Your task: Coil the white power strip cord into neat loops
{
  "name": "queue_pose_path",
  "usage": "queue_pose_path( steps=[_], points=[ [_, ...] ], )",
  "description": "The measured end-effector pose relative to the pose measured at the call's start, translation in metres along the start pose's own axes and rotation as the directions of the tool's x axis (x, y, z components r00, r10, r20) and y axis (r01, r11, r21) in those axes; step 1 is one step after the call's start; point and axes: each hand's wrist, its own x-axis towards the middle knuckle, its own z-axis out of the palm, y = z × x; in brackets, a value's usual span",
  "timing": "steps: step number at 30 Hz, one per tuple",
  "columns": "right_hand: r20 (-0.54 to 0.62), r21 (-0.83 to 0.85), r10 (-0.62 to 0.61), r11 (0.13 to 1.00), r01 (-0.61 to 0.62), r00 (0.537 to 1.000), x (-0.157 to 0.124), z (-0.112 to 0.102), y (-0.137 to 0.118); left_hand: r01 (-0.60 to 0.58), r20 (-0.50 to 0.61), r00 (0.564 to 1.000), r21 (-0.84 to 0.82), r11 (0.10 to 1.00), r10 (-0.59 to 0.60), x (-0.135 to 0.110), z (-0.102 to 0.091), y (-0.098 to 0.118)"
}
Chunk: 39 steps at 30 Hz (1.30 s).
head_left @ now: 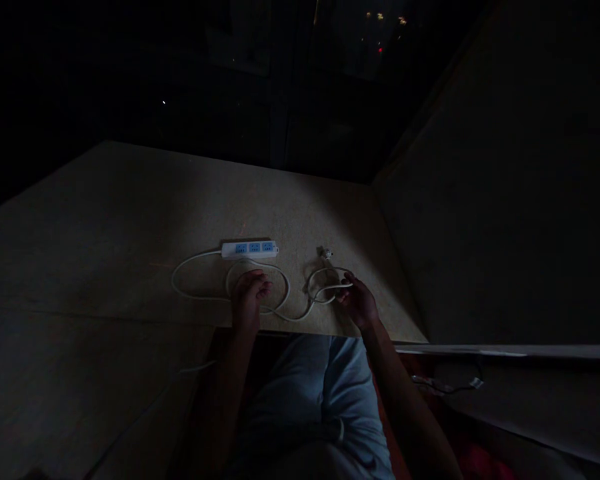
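Head view: right hand point(361, 305) pinching cord point(295, 321); plug point(327, 253) beyond-left, toward counter's point(305, 207) far edge. Left hand point(249, 295) curled, hold unclear.

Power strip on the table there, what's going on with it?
A person has the strip's cord between the fingers of the right hand, at a loop near the plug. The left hand is at another loop, fingers curled; it's too dark to tell whether it grips the cord. The strip lies on the table, beyond the left hand. The plug lies loose, beyond the right hand.
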Motion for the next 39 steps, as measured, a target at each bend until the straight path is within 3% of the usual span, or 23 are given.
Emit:
queue_pose_path(
  steps=[3,5,8,10,12,15,18,20,22,24,27,30,33,36,39],
  points=[
    [-0.038,-0.124,0.089,0.988,-0.093,0.995,0.000,-0.017,0.000,0.053,0.139,0.988,0.151,0.987,-0.074,-0.009,0.009,-0.023],
    [-0.116,-0.257,0.080,0.960,-0.108,0.990,-0.003,-0.030,-0.001,0.062,0.221,0.969,0.219,0.974,-0.111,-0.012,0.011,-0.037],
    [-0.308,-0.467,-0.115,0.883,-0.044,0.944,-0.009,-0.049,-0.009,-0.030,0.318,0.946,0.272,0.962,-0.061,-0.015,0.006,-0.054],
    [-0.352,-0.562,-0.267,0.827,0.025,0.897,-0.012,-0.057,-0.019,-0.138,0.366,0.931,0.333,0.933,0.007,-0.017,-0.001,-0.061],
    [-0.246,-0.708,-0.438,0.690,0.148,0.865,-0.010,-0.060,-0.031,-0.246,0.410,0.910,0.414,0.876,0.062,-0.020,-0.006,-0.064],
    [0.109,-0.905,-0.596,0.272,0.328,0.795,0.004,-0.049,-0.051,-0.406,0.496,0.859,0.508,0.760,0.128,-0.024,-0.007,-0.066],
    [0.420,-0.895,-0.479,-0.078,0.439,0.771,0.031,-0.028,-0.067,-0.525,0.581,0.802,0.576,0.627,0.138,-0.025,0.000,-0.071],
    [0.554,-0.832,-0.305,-0.208,0.514,0.774,0.054,-0.015,-0.073,-0.592,0.628,0.767,0.614,0.522,0.130,-0.026,0.006,-0.075],
    [0.630,-0.765,-0.076,-0.233,0.600,0.773,0.077,-0.006,-0.075,-0.655,0.672,0.733,0.656,0.376,0.106,-0.025,0.009,-0.079],
    [0.650,-0.734,0.043,-0.223,0.641,0.759,0.094,-0.003,-0.073,-0.692,0.699,0.713,0.692,0.205,0.047,-0.025,0.009,-0.081],
    [0.643,-0.718,0.134,-0.236,0.655,0.754,0.109,-0.009,-0.075,-0.689,0.686,0.724,0.725,-0.015,-0.074,-0.023,0.002,-0.080],
    [0.595,-0.742,0.138,-0.284,0.607,0.792,0.111,-0.028,-0.088,-0.644,0.635,0.765,0.749,-0.157,-0.108,-0.018,-0.007,-0.076],
    [0.490,-0.813,0.031,-0.345,0.469,0.871,0.106,-0.053,-0.110,-0.602,0.610,0.792,0.786,-0.140,0.019,-0.006,-0.016,-0.069],
    [0.361,-0.886,-0.115,-0.353,0.301,0.925,0.101,-0.075,-0.127,-0.591,0.569,0.793,0.805,0.050,0.216,0.011,-0.022,-0.066],
    [0.287,-0.929,-0.204,-0.298,0.220,0.936,0.099,-0.087,-0.134,-0.594,0.479,0.779,0.770,0.231,0.406,0.028,-0.022,-0.063]
  ],
)
